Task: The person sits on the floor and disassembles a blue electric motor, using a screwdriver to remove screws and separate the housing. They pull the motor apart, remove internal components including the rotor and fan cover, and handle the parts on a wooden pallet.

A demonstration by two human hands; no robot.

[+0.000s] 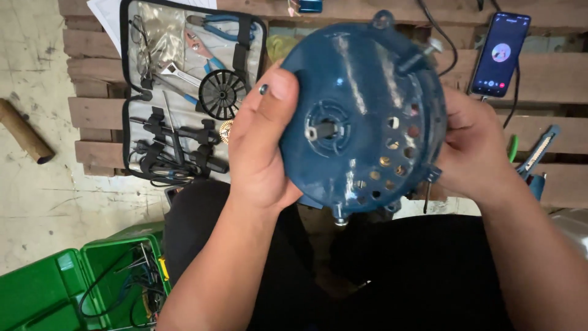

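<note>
Above the lap, both hands hold a round blue motor housing (pixel 358 116): left hand (pixel 260 144) and right hand (pixel 474 147) each keep a tight grip on its rim. Behind, an open tool pouch (pixel 184 92) on the wooden pallet (pixel 551 86) holds pliers, screwdrivers and a black fan wheel (pixel 222 94); a green toolbox (pixel 79 288) holds wires.

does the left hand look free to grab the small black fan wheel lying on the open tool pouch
Probably not as things stand: the left hand is gripping the blue round motor housing, as is the right hand. The black fan wheel lies uncovered on the tool pouch just beyond it.
</note>
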